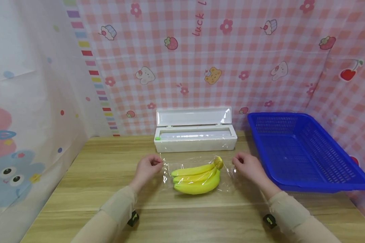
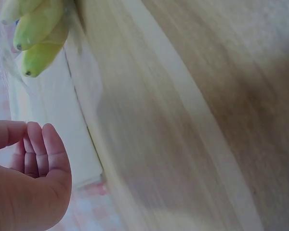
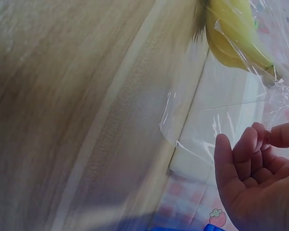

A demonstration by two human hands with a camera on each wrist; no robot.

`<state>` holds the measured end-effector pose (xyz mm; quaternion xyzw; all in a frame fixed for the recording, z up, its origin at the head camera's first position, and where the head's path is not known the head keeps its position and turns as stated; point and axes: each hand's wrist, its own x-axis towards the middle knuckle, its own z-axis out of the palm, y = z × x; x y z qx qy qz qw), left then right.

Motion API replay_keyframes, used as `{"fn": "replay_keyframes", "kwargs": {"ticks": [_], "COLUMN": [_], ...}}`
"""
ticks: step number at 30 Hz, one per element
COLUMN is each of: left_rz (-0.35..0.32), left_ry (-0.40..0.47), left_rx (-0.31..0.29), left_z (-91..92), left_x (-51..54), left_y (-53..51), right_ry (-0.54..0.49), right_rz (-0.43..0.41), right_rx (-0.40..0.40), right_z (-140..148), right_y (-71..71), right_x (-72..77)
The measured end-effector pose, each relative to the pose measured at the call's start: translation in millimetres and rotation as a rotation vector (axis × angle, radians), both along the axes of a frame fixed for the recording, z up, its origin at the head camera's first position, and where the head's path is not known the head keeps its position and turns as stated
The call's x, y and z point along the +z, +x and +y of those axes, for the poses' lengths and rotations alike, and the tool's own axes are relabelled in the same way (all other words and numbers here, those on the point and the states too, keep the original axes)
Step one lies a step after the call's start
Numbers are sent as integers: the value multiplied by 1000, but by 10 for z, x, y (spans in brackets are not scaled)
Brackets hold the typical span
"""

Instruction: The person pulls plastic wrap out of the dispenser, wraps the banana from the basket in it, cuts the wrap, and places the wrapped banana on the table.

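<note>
A bunch of yellow bananas with green tips [image 1: 196, 179] lies on the wooden table under clear plastic film [image 1: 228, 182]. The left hand [image 1: 147, 168] pinches the film's left edge between thumb and fingers, beside the banana tips. On the stem side, the right hand [image 1: 250, 167] pinches the film's right corner. In the left wrist view the banana tips [image 2: 38, 62] are above the left hand [image 2: 33, 178]. The right wrist view has wrinkled film [image 3: 197, 149] stretching from the right hand [image 3: 260, 178] over the bananas [image 3: 231, 33].
Behind the bananas stands a white film dispenser box [image 1: 196, 145], its lid raised and a roll inside. A blue plastic basket [image 1: 292, 187] occupies the right side of the table. Patterned cloth [image 1: 182, 67] hangs at the back and both sides.
</note>
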<state>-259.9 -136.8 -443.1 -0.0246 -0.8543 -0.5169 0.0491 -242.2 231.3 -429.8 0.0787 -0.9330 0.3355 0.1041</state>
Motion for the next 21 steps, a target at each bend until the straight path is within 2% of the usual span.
{"fn": "replay_keyframes", "kwargs": {"ticks": [7,21], "left_rz": [-3,27], "left_ry": [-64,-117], "left_rx": [-22,-99], "left_z": [34,83], "left_x": [-47,-122], "left_y": [-46,-69], "right_ry": [41,28], "right_rz": [-17,-77], "right_rx": [47,81], "right_z": [-53,-90], "right_y": [-13,-48], "right_x": [-6,-95]}}
